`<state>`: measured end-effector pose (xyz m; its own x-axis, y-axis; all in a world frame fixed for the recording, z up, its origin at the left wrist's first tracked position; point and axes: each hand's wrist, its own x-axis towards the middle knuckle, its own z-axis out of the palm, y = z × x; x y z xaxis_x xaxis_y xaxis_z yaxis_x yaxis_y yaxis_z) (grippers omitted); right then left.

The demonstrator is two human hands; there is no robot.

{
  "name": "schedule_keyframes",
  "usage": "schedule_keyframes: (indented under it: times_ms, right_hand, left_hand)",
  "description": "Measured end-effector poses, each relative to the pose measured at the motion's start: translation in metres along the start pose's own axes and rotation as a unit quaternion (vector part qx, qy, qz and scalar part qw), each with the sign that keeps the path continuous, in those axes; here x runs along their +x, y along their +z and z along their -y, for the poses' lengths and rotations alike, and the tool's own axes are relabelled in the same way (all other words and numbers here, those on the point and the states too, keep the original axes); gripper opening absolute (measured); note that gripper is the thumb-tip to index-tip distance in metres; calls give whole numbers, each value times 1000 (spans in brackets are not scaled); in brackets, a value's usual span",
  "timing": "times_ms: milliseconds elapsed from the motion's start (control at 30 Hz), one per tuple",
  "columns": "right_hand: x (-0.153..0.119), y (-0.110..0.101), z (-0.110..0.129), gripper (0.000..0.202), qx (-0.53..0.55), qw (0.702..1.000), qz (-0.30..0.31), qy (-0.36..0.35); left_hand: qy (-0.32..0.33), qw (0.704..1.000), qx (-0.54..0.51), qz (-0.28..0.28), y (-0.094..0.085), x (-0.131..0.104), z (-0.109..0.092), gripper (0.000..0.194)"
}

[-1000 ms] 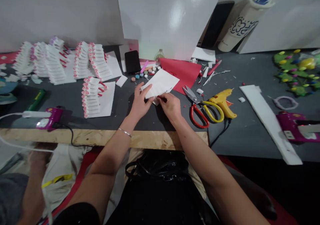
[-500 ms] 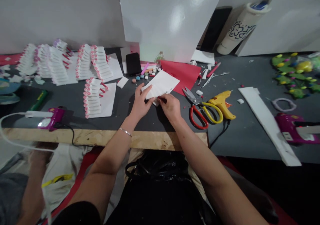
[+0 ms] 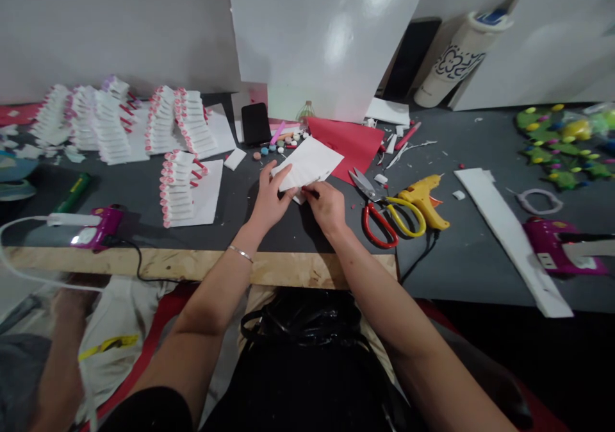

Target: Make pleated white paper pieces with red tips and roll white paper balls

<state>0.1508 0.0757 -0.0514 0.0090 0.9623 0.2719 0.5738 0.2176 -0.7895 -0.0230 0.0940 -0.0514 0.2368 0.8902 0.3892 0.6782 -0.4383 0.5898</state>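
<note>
As a white card (image 3: 312,159) is held over the desk (image 3: 293,238) by the fingers (image 3: 281,174) of the left hand (image 3: 269,204), a small red piece (image 3: 304,189) is pinched at the card's near edge by those of the right hand (image 3: 329,207), red sheet (image 3: 355,142) spread beyond them, scissors (image 3: 364,185) to their right

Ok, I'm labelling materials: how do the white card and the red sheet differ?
The left hand holds the white card; neither hand touches the red sheet. In view, the white card lies in front, the red sheet partly hidden behind it. Both look thin.
</note>
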Motion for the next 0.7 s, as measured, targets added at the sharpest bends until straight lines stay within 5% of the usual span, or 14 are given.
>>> schedule_keyframes:
  times_ms: [533,700]
  right_hand:
    - [-5,-12,1,12,14,1000,13,-14]
    - [-7,-23,8,18,-1,1000,-25,6]
  left_hand:
    - [-55,998,5,5,-8,-7,1,79]
    - [-61,998,4,13,-11,-6,1,79]
